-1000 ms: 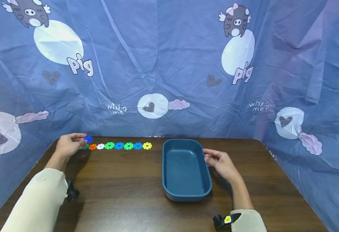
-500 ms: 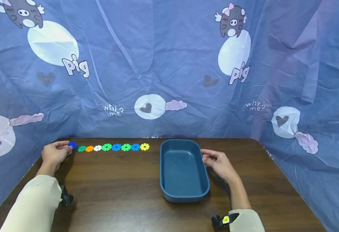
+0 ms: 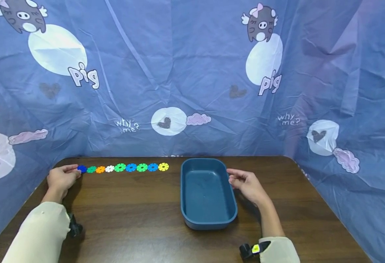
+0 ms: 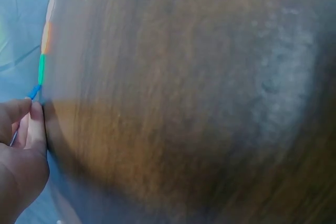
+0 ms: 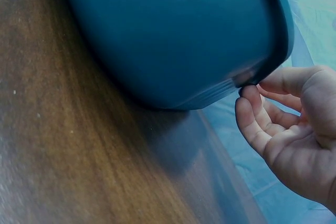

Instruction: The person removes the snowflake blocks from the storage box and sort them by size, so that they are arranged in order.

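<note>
At the left end of a row of notched plastic discs, my left hand [image 3: 60,181] pinches a dark blue snowflake disc [image 3: 82,168]. The left wrist view shows this blue disc [image 4: 34,92] slightly tilted, its edge meeting the green disc [image 4: 41,69]; the fingers hide part of it. Rightward, the row runs through a green disc [image 3: 91,169], an orange disc [image 3: 100,169], a white disc [image 3: 109,168] and several more to a yellow disc [image 3: 163,167]. My right hand [image 3: 249,186] holds the right rim of a blue plastic bin [image 3: 208,222] with thumb and fingertips.
The brown wooden table [image 3: 123,208] carries the row along its far edge, left of the bin. A blue printed cloth [image 3: 192,73] hangs behind and around the table. Both wrists wear black cameras; one is the right wrist camera [image 3: 246,251].
My left hand has carried the dark blue disc left and down, from above the row to its left end beside the green disc. The right hand keeps its place at the bin.
</note>
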Demonstrator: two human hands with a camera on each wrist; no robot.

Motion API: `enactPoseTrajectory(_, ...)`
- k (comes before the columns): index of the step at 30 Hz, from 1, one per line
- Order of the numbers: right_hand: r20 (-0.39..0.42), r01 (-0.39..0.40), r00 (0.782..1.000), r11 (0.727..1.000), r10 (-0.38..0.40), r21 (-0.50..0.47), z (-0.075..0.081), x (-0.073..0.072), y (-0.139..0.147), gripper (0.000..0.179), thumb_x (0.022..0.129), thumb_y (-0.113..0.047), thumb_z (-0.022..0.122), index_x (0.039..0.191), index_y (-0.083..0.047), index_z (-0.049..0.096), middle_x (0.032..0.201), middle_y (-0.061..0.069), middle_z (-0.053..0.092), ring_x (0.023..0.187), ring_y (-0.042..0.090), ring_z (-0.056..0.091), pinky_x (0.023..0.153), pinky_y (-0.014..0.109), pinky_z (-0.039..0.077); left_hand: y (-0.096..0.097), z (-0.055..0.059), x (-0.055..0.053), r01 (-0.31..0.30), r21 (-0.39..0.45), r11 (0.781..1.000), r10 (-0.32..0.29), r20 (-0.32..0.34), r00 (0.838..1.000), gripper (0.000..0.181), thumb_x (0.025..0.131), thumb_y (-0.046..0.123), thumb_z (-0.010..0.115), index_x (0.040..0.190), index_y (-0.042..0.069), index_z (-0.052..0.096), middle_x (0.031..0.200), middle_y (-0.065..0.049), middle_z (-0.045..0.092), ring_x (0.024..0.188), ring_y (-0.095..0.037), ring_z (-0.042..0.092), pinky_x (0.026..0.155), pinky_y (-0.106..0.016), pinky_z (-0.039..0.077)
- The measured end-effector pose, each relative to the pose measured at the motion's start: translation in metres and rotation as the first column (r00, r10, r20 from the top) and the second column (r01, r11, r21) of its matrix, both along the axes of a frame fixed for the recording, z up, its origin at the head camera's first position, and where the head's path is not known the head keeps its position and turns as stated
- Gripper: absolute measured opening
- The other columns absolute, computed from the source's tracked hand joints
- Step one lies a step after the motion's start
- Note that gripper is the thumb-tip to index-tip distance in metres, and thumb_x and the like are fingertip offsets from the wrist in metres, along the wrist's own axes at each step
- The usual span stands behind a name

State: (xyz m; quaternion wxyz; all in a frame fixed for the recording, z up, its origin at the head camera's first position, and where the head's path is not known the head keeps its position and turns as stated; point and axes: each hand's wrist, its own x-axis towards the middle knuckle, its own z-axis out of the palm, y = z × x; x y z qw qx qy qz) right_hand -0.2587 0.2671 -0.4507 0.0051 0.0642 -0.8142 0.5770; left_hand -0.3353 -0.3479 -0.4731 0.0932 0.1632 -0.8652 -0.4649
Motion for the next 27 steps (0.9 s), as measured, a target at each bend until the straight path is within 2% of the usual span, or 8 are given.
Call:
enactPoseTrajectory(2, 0.004, 0.002, 1.0, 1.0, -0.002, 0.0, 0.0, 0.0, 0.0, 0.037, 0.101, -0.005, 0.064, 0.136, 0.005, 0.061, 0.105, 0.018, 0.067, 0.089, 0.014, 0.066, 0.079, 0.028, 0.059, 0.0, 0.0, 0.001, -0.01, -0.041, 0.999, 0.01, 0.008, 1.0, 0.043, 0.093, 0.005, 0.066, 0.133, -0.012, 0.061, 0.087, 0.0, 0.076, 0.062, 0.013, 0.05, 0.057, -0.012, 0.044)
enactPoseTrajectory(5, 0.003, -0.002, 1.0, 1.0, 0.002, -0.001, 0.0, 0.0, 0.0, 0.038, 0.101, -0.005, 0.064, 0.136, 0.005, 0.061, 0.106, 0.019, 0.067, 0.09, 0.015, 0.065, 0.079, 0.028, 0.059, 0.0, 0.0, 0.002, -0.005, -0.063, 0.998, 0.005, 0.007, 1.0, 0.044, 0.094, 0.006, 0.067, 0.133, -0.012, 0.06, 0.101, -0.014, 0.077, 0.063, 0.014, 0.048, 0.057, -0.01, 0.043)
enactPoseTrajectory(10, 0.004, -0.002, 1.0, 1.0, 0.002, -0.001, -0.001, -0.001, 0.0, 0.037, 0.101, -0.006, 0.063, 0.137, 0.006, 0.061, 0.105, 0.018, 0.066, 0.091, 0.015, 0.066, 0.079, 0.029, 0.059, 0.001, 0.002, 0.005, 0.022, -0.064, 0.998, -0.022, -0.003, 1.0, 0.045, 0.095, 0.004, 0.066, 0.134, -0.015, 0.057, 0.122, -0.03, 0.067, 0.064, 0.016, 0.047, 0.057, -0.009, 0.045)
enactPoseTrajectory(20, 0.011, 0.01, 1.0, 1.0, -0.01, 0.008, -0.002, -0.002, -0.001, 0.036, 0.101, -0.005, 0.063, 0.136, 0.004, 0.062, 0.104, 0.016, 0.067, 0.09, 0.016, 0.066, 0.079, 0.029, 0.059, -0.001, 0.006, 0.008, 0.084, -0.049, 0.995, -0.083, 0.019, 0.996, 0.048, 0.096, 0.001, 0.061, 0.138, -0.018, 0.05, 0.133, -0.034, 0.057, 0.065, 0.007, 0.055, 0.054, -0.02, 0.051)
enactPoseTrajectory(24, 0.004, 0.009, 1.0, 1.0, -0.009, 0.005, -0.002, -0.002, -0.001, 0.037, 0.1, -0.004, 0.063, 0.136, 0.005, 0.061, 0.104, 0.016, 0.067, 0.089, 0.015, 0.066, 0.078, 0.029, 0.059, -0.003, 0.006, 0.009, 0.106, -0.037, 0.994, -0.105, 0.02, 0.994, 0.049, 0.096, 0.0, 0.06, 0.14, -0.019, 0.048, 0.134, -0.036, 0.056, 0.067, 0.006, 0.055, 0.055, -0.022, 0.051)
enactPoseTrajectory(27, 0.008, 0.012, 1.0, 1.0, -0.011, -0.002, -0.002, -0.002, -0.001, 0.037, 0.1, -0.004, 0.063, 0.136, 0.005, 0.062, 0.104, 0.016, 0.067, 0.088, 0.015, 0.066, 0.078, 0.029, 0.059, -0.004, 0.008, 0.01, 0.113, -0.036, 0.993, -0.113, 0.019, 0.993, 0.049, 0.096, 0.0, 0.06, 0.14, -0.019, 0.048, 0.134, -0.036, 0.056, 0.067, 0.009, 0.055, 0.057, -0.018, 0.051)
